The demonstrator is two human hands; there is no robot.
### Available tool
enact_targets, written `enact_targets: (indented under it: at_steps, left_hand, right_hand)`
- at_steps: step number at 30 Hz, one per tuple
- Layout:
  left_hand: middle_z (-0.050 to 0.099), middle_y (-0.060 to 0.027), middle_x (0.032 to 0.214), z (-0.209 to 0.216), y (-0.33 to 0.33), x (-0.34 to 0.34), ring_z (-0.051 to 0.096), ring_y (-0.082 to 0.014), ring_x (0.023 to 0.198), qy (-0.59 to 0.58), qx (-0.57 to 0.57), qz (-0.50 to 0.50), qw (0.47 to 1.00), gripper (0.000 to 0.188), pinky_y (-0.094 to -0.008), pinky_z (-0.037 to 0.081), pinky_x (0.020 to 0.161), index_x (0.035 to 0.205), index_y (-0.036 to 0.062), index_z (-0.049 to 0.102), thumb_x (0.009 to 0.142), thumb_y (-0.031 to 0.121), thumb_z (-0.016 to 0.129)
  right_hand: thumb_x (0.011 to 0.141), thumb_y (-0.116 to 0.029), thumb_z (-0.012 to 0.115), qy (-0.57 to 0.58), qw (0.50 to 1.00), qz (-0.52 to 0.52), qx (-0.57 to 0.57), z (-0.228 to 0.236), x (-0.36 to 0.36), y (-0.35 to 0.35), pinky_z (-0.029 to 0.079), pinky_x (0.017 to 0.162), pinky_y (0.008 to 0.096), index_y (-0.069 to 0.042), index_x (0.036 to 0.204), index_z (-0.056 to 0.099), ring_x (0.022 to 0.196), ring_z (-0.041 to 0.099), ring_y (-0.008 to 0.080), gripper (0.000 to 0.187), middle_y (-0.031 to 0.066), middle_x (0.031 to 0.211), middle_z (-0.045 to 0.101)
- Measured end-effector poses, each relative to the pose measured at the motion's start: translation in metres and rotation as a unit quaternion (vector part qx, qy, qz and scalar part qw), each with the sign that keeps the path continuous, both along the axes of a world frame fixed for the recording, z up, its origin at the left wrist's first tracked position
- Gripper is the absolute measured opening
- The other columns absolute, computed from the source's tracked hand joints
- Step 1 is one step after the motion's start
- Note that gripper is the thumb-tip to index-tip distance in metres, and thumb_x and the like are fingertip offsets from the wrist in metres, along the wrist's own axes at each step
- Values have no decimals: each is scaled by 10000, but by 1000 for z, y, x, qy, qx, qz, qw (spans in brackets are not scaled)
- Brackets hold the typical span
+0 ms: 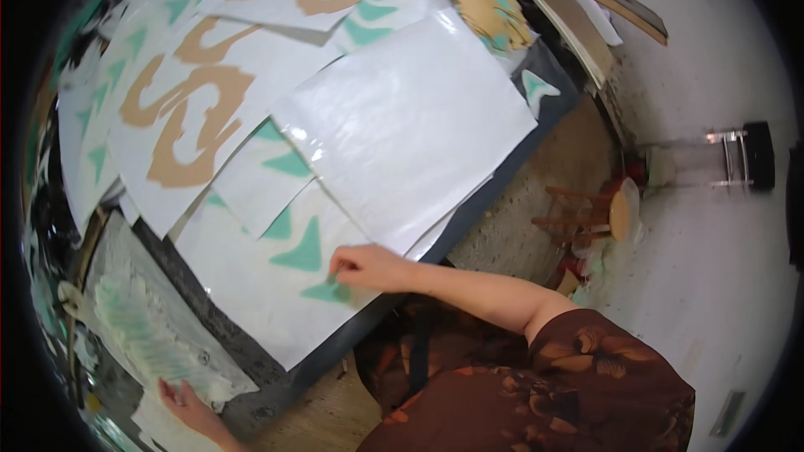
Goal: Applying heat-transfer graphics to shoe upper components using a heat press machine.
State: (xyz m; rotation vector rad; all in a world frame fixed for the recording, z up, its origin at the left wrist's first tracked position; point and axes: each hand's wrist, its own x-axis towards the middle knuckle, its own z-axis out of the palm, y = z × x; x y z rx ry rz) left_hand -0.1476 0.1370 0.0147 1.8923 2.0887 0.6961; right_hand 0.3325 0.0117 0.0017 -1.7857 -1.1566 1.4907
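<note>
Bent over the near corner of a white sheet (260, 310), my right hand (373, 268) pinches the edge of a green chevron-shaped piece (316, 292). The piece lies against the sheet, partly hidden under the fingers. Just beyond it is a similar green chevron (303, 251), flat on the same sheet. At the lower left, my left hand (186, 406) has its fingers apart, beside a cloudy plastic sheet (197, 347) with pale green smears or pieces on it. Whether that hand touches the plastic is unclear.
A glossy blank white sheet (410, 125) overlaps others on the dark table. Further sheets carry tan curved shapes (222, 88) and green chevrons (366, 29). A crumpled tan-and-green mass (490, 12) sits at the far right corner. A wooden stool (618, 209) stands on the floor.
</note>
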Motion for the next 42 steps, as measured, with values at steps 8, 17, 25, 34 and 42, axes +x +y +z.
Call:
enact_targets:
  at_steps: [8, 17, 25, 34, 42]
  left_hand:
    - [589, -81, 1159, 23, -75, 319, 579, -160, 1013, -376, -475, -44, 795, 492, -315, 495, 856, 1368, 91, 482, 932, 242, 650]
    - [598, -67, 1081, -25, -126, 438, 591, -186, 949, -381, -438, 124, 805, 550, -335, 540, 746, 1379, 112, 405, 909, 217, 669]
    - [622, -52, 1074, -1, -134, 454, 616, -189, 988, -459, -376, 151, 791, 425, -382, 554, 816, 1253, 67, 491, 852, 10, 621]
    - [612, -71, 1128, 26, -188, 448, 596, -202, 1038, -581, -298, 17, 757, 457, -322, 473, 938, 1161, 54, 507, 742, -127, 537]
    - [523, -160, 1371, 45, -281, 479, 536, -317, 1231, -570, -436, 0, 697, 690, -430, 449, 1045, 1441, 8, 370, 773, -83, 518]
  right_hand:
    - [838, -170, 718, -367, 844, -365, 143, -10, 316, -76, 475, 929, 371, -30, 1182, 599, 1060, 591, 268, 390, 133, 1142, 635]
    - [748, -435, 779, -174, 919, -351, -39, -29, 475, -88, 490, 878, 364, -4, 1088, 627, 995, 635, 272, 570, 139, 1033, 669]
    - [817, -165, 652, -511, 849, -68, 113, 21, 466, -83, 514, 784, 414, -93, 1157, 667, 952, 621, 333, 348, 130, 1007, 654]
    - [930, -175, 619, -192, 960, -156, 134, 82, 478, -135, 495, 761, 310, -41, 1169, 640, 841, 631, 192, 275, 69, 1010, 685]
    - [934, -152, 647, 93, 962, -250, 58, 127, 518, -284, 502, 845, 254, 4, 1226, 628, 937, 612, 87, 331, 26, 1066, 676]
